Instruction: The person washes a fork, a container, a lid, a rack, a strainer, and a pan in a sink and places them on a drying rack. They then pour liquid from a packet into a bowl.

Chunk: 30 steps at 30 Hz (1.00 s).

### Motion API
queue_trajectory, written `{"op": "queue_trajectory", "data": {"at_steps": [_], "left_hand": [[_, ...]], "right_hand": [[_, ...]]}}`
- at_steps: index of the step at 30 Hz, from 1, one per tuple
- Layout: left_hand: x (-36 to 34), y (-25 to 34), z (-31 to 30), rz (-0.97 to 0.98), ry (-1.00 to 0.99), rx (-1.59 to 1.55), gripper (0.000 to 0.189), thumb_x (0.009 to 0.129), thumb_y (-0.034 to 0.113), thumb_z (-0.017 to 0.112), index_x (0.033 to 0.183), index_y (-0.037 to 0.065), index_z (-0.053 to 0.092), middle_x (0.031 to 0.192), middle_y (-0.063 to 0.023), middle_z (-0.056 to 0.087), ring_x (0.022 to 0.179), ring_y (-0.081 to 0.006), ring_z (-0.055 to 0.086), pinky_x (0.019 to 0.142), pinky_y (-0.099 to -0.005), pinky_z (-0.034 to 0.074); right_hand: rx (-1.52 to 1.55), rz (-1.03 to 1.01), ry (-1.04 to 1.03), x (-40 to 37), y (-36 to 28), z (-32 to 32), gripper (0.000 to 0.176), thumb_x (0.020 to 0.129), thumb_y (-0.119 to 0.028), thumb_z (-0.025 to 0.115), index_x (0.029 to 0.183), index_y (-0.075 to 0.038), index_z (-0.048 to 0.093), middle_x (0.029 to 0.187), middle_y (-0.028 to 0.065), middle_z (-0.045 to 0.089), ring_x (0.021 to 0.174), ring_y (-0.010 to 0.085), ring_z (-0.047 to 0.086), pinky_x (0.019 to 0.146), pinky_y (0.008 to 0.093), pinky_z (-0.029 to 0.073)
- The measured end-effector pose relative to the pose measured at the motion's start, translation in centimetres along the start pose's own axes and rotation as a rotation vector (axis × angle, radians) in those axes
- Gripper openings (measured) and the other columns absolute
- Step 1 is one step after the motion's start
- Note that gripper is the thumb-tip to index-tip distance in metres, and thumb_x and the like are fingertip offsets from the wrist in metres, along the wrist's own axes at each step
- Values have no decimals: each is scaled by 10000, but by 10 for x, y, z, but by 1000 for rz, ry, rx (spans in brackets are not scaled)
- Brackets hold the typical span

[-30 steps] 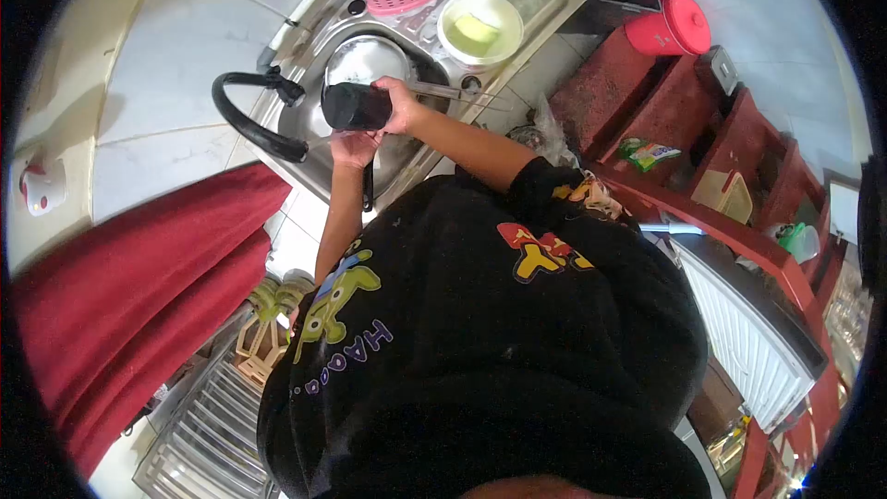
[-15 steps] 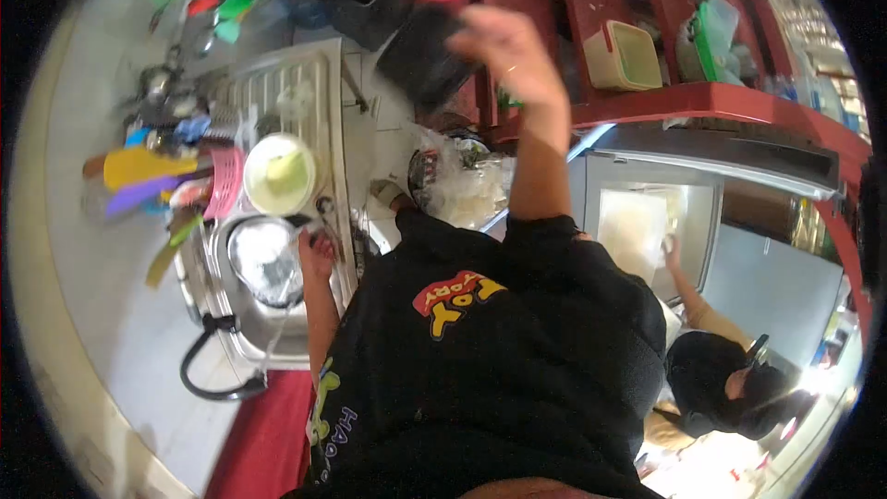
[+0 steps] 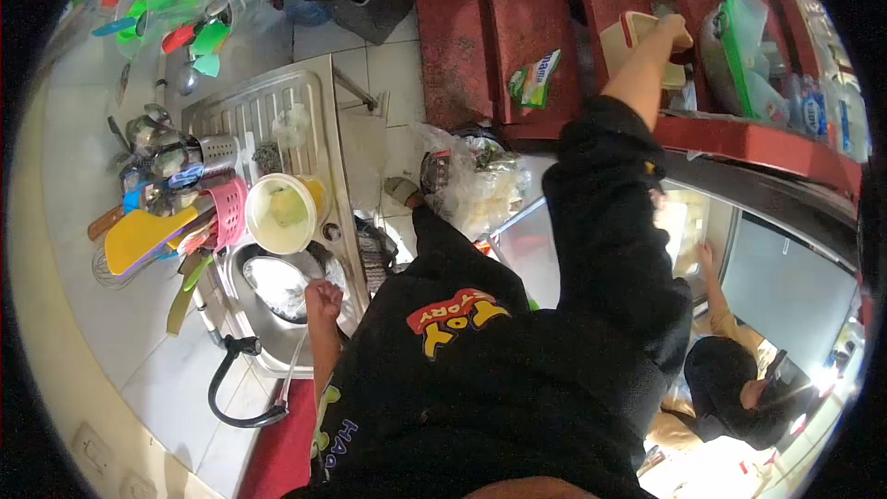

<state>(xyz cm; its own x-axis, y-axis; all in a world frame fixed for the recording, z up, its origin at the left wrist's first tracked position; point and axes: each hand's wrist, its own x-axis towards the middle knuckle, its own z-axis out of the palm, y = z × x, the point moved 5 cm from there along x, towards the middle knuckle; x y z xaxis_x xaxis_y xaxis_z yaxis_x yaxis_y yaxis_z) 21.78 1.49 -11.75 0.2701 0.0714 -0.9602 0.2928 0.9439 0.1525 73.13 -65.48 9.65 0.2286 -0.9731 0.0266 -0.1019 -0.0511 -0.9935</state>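
Observation:
My left hand [image 3: 323, 300] is at the sink's near edge with its fingers curled in; what they hold, if anything, is hidden. Beside it, in the steel sink [image 3: 263, 328], lies a dark round pan [image 3: 277, 288] with white suds in it. A white tub [image 3: 280, 212] with something yellow-green inside stands at the sink's far end. My right arm stretches out to the red steps. There my right hand [image 3: 676, 32] bends its fingers over the edge of a beige plastic container [image 3: 621, 42]; its fingertips are mostly hidden.
A green and white packet [image 3: 536, 80] lies on a red step [image 3: 513, 28]. Utensils and a pink basket [image 3: 229, 212] crowd the counter. A black tap [image 3: 222, 388] arches beside the sink. Plastic bags [image 3: 471, 180] lie on the floor. Another person [image 3: 730, 379] reaches into the fridge.
My right hand has moved rightward from beside a dark, flat thing to the beige container. That dark thing no longer shows, and the packet on the step now does. My left hand stays by the sink.

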Motion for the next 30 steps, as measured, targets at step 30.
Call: {"op": "queue_trajectory", "data": {"at_steps": [30], "left_hand": [[-194,-44,-119,432,-412,46,134,908,160,414,1012,82,443,581,23,351,357,-30,271,302,-163,220]], "right_hand": [[378,-1481,-2635,-791,74,-368,625,840,-463,446,1248,3,368,1228,200,442,1167,346,391,958,413,325]]}}
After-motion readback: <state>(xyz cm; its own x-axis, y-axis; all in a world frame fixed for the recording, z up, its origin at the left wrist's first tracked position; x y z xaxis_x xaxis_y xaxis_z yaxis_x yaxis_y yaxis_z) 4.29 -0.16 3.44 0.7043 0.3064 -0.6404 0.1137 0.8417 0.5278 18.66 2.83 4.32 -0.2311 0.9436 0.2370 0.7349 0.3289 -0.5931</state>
